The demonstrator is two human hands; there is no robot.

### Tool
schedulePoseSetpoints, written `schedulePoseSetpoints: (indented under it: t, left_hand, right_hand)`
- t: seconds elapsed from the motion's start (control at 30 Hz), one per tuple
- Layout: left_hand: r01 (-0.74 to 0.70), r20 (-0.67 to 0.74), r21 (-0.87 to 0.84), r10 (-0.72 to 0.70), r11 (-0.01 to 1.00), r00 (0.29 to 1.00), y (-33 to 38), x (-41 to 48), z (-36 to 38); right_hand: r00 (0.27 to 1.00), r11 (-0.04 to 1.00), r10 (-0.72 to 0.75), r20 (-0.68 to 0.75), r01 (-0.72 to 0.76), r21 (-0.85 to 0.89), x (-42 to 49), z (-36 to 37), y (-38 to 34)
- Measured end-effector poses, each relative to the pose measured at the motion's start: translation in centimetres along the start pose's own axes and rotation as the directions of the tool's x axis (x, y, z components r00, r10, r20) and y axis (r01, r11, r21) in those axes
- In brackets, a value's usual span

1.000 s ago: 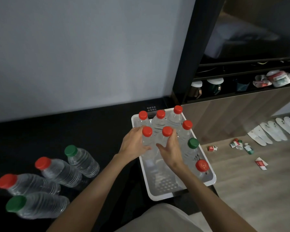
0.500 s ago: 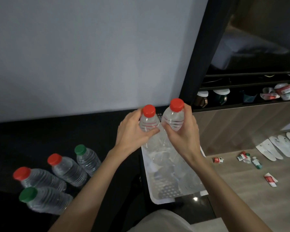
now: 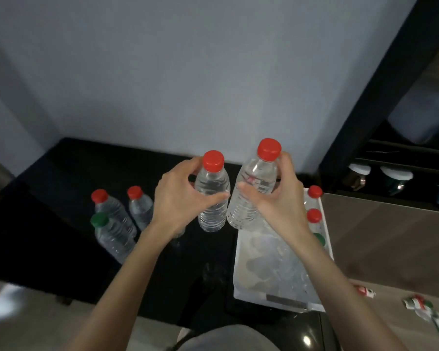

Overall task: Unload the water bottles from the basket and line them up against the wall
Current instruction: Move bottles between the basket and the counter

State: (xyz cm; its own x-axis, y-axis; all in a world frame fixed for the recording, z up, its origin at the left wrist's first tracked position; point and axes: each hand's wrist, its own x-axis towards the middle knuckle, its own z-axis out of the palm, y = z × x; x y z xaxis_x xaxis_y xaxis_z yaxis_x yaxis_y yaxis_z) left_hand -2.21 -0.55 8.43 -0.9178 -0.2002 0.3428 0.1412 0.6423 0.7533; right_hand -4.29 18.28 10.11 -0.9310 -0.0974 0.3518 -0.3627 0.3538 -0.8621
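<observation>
While each hand carries one red-capped bottle above the dark counter [image 3: 61,178], the person has both bottles upright and side by side, nearly touching. The left hand [image 3: 180,198] is wrapped around the shoulder of the left bottle [image 3: 212,198], thumb across the front; the right hand [image 3: 279,198] is clamped on the right bottle [image 3: 254,188] in the same way, fingers behind the neck.

Both look full of water, so each probably has real weight for its size. The thin ribbed plastic would likely give under a hard squeeze and may be slick — a hold high on the shoulder, just below the cap, seems the firmest place.

Beyond and left of the left hand, three bottles [image 3: 119,219] stand on the counter short of the wall [image 3: 188,72], two red-capped and one green. Under and right of the right forearm sits the white basket [image 3: 238,287], with two red caps and a green one showing along its far side — so several bottles appear left to unload.
</observation>
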Motion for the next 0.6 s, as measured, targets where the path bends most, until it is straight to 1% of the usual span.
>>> schedulePoseSetpoints:
  t: [0.07, 0.17, 0.27, 0.33, 0.47, 0.6]
  left_hand:
    - [0.016, -0.019, 0.045, -0.015, 0.999, 1.0, -0.8, -1.7, -1.2]
    - [0.102, -0.064, 0.105, -0.095, 0.989, 0.993, -2.2, -4.1, -3.0]
    - [0.218, -0.101, 0.097, -0.208, 0.971, 0.973, -4.3, -6.2, -4.4]
    - [0.266, -0.116, 0.091, -0.255, 0.96, 0.96, -5.9, -7.4, -5.1]
    - [0.336, -0.138, 0.09, -0.323, 0.937, 0.936, -9.2, -9.1, -5.9]
    - [0.382, -0.113, 0.074, -0.373, 0.921, 0.921, -12.7, -9.9, -6.1]
  right_hand:
    - [0.997, 1.0, -0.016, 0.079, 0.015, 0.005, -0.5, 1.5, 0.0]
    - [0.983, 0.999, -0.026, 0.182, 0.019, 0.039, -1.5, 3.9, -0.1]
    - [0.957, 0.999, -0.034, 0.287, 0.024, 0.041, -2.5, 6.6, 0.2]
    - [0.939, 1.0, -0.025, 0.343, 0.017, 0.027, -3.1, 8.6, 0.7]
    - [0.917, 1.0, 0.014, 0.398, -0.011, -0.01, -3.9, 12.5, 1.4]
    - [0.915, 0.997, 0.056, 0.4, -0.033, -0.066, -5.1, 15.4, 2.3]
